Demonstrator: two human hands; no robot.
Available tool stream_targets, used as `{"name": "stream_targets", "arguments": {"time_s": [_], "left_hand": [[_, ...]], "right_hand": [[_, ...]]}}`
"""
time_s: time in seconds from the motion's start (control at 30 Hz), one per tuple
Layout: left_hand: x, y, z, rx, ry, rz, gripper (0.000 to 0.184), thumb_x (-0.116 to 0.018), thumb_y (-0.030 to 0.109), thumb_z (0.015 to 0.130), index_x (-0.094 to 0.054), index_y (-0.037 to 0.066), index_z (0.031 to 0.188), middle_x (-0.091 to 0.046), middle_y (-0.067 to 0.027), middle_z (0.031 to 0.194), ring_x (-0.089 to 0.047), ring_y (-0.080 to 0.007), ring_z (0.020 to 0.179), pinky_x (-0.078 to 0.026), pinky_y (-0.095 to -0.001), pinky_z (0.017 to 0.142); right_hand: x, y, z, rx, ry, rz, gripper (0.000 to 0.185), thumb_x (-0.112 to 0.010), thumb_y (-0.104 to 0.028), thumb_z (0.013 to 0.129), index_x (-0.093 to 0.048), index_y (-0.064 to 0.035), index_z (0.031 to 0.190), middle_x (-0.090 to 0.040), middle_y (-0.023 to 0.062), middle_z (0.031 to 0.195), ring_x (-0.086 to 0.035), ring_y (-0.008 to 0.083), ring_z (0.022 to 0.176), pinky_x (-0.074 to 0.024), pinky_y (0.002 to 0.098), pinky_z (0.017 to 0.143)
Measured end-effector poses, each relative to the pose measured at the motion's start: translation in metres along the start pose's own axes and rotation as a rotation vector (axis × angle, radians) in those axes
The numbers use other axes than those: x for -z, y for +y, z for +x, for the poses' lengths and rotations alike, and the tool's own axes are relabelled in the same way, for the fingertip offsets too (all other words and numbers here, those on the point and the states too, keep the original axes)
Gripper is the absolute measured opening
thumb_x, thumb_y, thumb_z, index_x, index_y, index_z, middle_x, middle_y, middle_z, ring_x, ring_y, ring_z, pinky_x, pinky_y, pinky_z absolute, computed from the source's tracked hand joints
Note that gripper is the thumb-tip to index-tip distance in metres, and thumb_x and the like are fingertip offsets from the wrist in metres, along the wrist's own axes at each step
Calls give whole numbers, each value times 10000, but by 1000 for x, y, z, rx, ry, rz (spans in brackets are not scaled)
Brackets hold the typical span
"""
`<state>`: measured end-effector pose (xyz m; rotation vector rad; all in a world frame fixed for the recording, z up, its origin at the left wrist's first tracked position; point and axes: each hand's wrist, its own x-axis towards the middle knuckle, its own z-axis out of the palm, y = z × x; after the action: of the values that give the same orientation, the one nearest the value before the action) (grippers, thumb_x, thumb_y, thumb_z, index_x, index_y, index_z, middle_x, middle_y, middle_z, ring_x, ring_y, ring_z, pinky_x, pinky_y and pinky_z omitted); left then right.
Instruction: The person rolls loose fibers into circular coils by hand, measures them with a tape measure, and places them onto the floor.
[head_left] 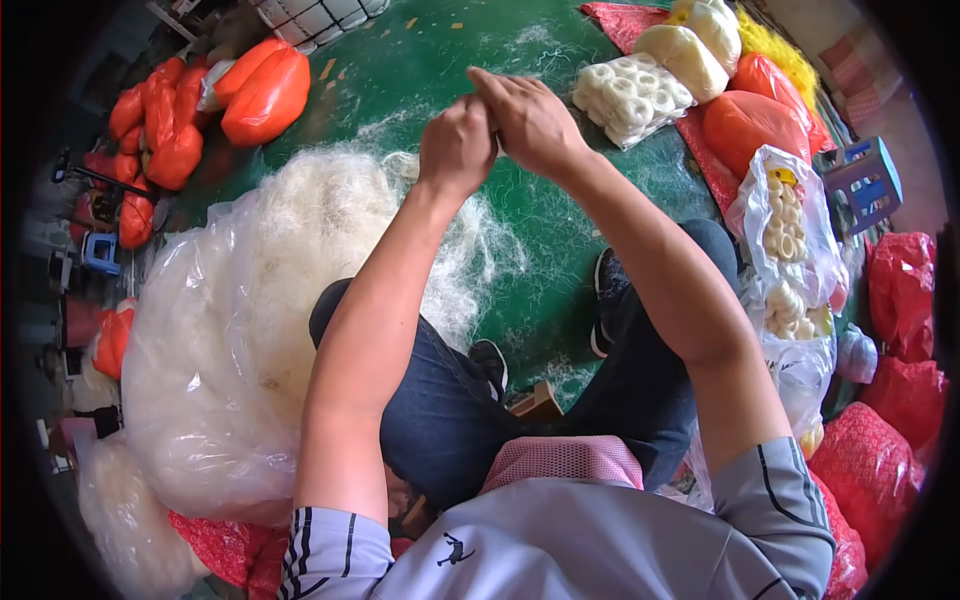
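My left hand [458, 148] and my right hand [532, 118] meet in front of me above the green floor, touching at the fingers. The left is curled into a fist. On the right, the fingers are bent over toward the left hand, one pointing outward. Whatever they grip, if anything, is hidden between them. Below and left of them lies a big heap of pale, hair-like fibre [315, 215], partly inside a clear plastic bag [190, 370]. A small pale tuft shows just behind my left wrist.
Loose strands litter the green floor [400, 60]. Orange bags [265, 95] stand at the far left. A clear pack of white fibre rings [632, 97] sits at the right, near an open white bag of rings [785, 220], a blue stool [865, 185] and red bags [870, 470].
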<state>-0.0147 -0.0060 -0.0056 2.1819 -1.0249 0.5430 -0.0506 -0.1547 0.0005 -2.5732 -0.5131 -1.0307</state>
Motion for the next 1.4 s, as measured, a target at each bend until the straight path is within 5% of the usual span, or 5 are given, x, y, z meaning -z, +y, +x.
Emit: {"name": "stream_targets", "arguments": {"time_s": [0.1,0.2,0.43,1.3,1.4], "left_hand": [[-3,0,2,-27,63,21,190,-600,76,915,-641,6,1087,-717,-249,1011,-691,-467,900,-559,-516,763],[-3,10,4,84,-5,98,211,-591,90,925,-639,21,1118,-719,-244,1019,-688,-470,918,-554,-523,785],[1,7,4,138,-55,84,241,-579,112,943,-644,30,1160,-724,-246,1043,-690,-471,928,-556,-525,797],[-1,6,6,171,-83,73,228,-583,134,944,-669,-3,1104,-724,-274,982,-708,-457,946,-561,-513,812],[0,1,3,153,-88,43,229,-586,147,946,-672,1,1098,-721,-275,977,-700,-466,943,-551,-520,811]], "right_hand": [[5,7,-1,-154,-169,63,250,-577,-113,901,-607,4,1120,-737,204,903,-732,383,846,-584,449,727],[13,1,2,-266,-315,-82,145,-580,-119,896,-617,-6,980,-732,197,874,-734,374,831,-585,451,723],[-3,-5,-7,-173,-10,-11,93,-557,-131,920,-560,-40,900,-704,174,845,-705,395,742,-560,491,651],[-2,-7,-5,-234,-286,-127,108,-534,-170,950,-553,-65,962,-717,182,925,-702,410,733,-560,497,645],[-8,-7,-10,-188,-125,-73,110,-539,-164,947,-553,-56,963,-712,173,904,-702,407,738,-562,494,639]]}}
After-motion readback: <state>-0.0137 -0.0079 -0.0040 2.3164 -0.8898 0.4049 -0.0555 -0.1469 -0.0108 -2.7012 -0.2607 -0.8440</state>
